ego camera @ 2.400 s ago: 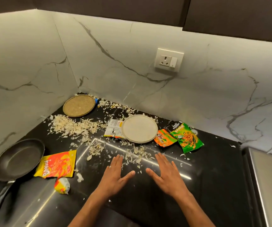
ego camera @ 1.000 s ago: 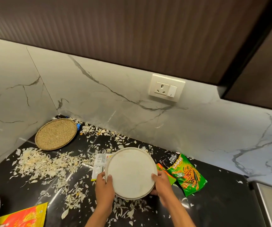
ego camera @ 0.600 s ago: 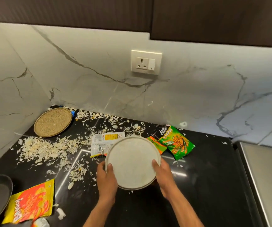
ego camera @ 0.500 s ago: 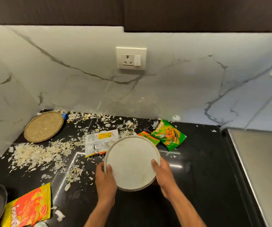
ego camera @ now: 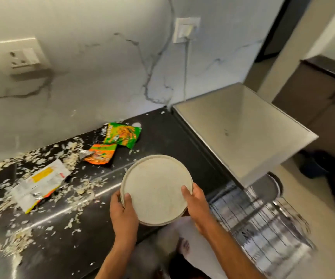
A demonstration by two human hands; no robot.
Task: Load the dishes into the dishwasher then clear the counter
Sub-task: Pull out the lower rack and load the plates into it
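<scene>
Plate (ego camera: 156,189), round and off-white with no long axis, was held face up and slightly tilted above the front edge of the black counter (ego camera: 162,137), near its right end. The left hand (ego camera: 123,213) clamped its left rim, thumb on top; the right hand (ego camera: 195,202) clamped the right rim likewise. Beyond the counter's right end, below, stood a wire dishwasher rack (ego camera: 263,222). Snack packets (ego camera: 120,134) and pale shreds (ego camera: 78,190) lay toward the counter's back edge.
</scene>
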